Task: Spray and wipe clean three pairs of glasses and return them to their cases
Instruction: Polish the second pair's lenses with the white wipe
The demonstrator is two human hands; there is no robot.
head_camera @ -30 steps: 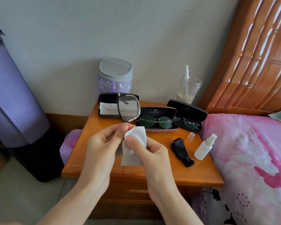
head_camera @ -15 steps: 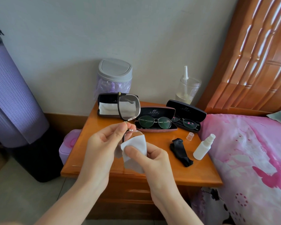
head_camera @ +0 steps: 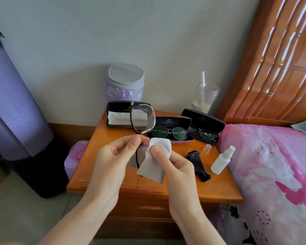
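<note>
Glasses point(head_camera: 142, 119) pinched in left hand point(head_camera: 113, 156); right hand point(head_camera: 173, 165) grips cloth point(head_camera: 154, 161) over lower lens; spray bottle point(head_camera: 221, 160) nearby.

hands point(head_camera: 145, 161) holding glasses point(head_camera: 142, 120), white cloth point(head_camera: 155, 160)

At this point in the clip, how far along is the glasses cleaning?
Done: nothing visibly finished. In hand: left hand holds the large-framed glasses upright; right hand wipes with the white cloth. Left: two pairs lie in open cases; the leftmost case awaits its glasses.
</note>
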